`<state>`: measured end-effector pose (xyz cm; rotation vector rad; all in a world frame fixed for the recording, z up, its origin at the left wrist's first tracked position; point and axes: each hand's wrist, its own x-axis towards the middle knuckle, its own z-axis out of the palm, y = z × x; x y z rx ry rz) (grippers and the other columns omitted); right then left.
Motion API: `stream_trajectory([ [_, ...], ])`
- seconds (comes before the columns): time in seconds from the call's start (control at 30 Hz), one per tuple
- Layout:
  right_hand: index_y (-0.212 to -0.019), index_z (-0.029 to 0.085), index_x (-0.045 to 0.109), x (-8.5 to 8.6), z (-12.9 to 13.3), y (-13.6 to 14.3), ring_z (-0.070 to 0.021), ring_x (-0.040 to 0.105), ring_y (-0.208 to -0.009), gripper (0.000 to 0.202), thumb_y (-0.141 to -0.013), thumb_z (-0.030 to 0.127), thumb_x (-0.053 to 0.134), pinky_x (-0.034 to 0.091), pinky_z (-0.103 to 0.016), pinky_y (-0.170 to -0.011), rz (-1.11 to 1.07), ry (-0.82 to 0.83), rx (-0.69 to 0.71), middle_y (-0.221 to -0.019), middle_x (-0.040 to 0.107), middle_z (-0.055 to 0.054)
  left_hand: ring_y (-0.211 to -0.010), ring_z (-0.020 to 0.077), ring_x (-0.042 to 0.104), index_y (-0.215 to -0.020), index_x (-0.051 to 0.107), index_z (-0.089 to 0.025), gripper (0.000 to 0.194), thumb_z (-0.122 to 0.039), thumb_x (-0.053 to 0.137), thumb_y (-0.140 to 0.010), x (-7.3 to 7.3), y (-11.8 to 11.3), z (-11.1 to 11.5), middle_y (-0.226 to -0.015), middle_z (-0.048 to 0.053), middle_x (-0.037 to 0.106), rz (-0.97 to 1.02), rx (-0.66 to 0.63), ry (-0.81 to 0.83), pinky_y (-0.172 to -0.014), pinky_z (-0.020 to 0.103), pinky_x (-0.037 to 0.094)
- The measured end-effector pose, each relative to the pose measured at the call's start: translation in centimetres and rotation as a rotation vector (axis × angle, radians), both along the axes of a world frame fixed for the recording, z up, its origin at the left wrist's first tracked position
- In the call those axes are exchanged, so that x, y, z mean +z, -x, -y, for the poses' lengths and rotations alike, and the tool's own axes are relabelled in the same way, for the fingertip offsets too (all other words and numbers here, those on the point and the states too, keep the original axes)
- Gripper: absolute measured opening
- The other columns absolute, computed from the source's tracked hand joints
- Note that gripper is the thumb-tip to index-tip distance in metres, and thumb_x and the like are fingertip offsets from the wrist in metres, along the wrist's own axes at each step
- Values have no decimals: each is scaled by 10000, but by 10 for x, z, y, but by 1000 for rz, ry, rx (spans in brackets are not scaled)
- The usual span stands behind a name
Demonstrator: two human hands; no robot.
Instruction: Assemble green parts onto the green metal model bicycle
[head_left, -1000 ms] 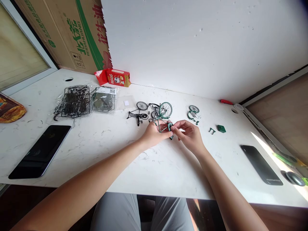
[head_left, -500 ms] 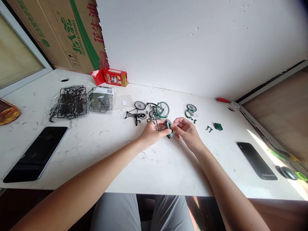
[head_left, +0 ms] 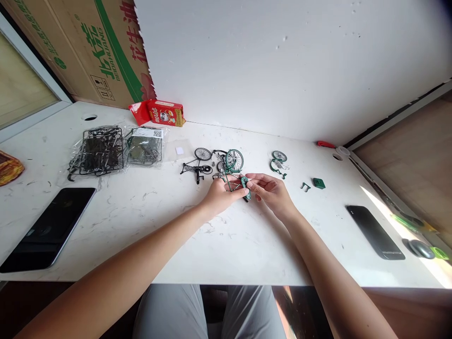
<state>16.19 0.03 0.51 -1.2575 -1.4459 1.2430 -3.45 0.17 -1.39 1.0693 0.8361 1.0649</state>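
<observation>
A small green model bicycle frame (head_left: 232, 183) is between my two hands, above the middle of the table. My left hand (head_left: 221, 195) pinches it from the left, thumb against a green chain-guard piece (head_left: 245, 182). From the right, the closed fingertips of my right hand (head_left: 270, 190) press on the same green piece. A green wheel (head_left: 234, 160) stands out just beyond the frame; whether it is attached I cannot tell. To the left lie a black bicycle frame (head_left: 197, 170) and a grey-black wheel (head_left: 203, 154).
Bagged black parts (head_left: 102, 150), a second bag (head_left: 144, 146) and a red box (head_left: 165, 113) lie back left. A phone (head_left: 49, 228) is at left. At right are a wheel (head_left: 279, 156), a green block (head_left: 318, 183) and a black slab (head_left: 375, 232).
The camera view has shifted slightly, so most things appear a little further left. My hands keep the same hold on the green parts.
</observation>
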Motion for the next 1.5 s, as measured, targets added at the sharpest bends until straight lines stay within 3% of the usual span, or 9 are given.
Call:
stream_trajectory([
  [0.4, -1052, 191, 811, -2, -2, 4, -120, 557, -679, 459, -765, 526, 935, 445, -253, -527, -92, 61, -6, -945, 767, -70, -1079, 249, 724, -1094, 783, -161, 334, -259, 882, -791, 1, 1, 1, -1100, 109, 805, -31, 3, 14, -1006, 412, 556],
  [0.77, -1116, 189, 777, -7, -4, 2, -124, 557, -688, 479, -819, 547, 889, 465, -263, -539, -65, 12, 32, -982, 752, -67, -1080, 250, 727, -1095, 782, -151, 341, -226, 887, -780, 6, 2, 3, -1095, 114, 809, -32, 26, 53, -1025, 420, 555],
  [1.07, -1009, 217, 682, -8, -6, 0, -107, 510, -623, 460, -809, 574, 892, 438, -259, -524, -143, 66, 108, -844, 664, 0, -1069, 237, 729, -1139, 766, -146, 384, -231, 886, -784, -3, 1, 1, -1111, 117, 805, -11, 18, 19, -1040, 432, 558],
  [1.5, -1054, 206, 695, -2, -3, 4, -108, 532, -618, 455, -831, 556, 881, 440, -267, -530, -107, 75, 109, -800, 655, 9, -1038, 232, 733, -1125, 771, -148, 389, -185, 882, -753, 0, 0, 1, -1095, 119, 808, -22, 48, 28, -987, 404, 579],
])
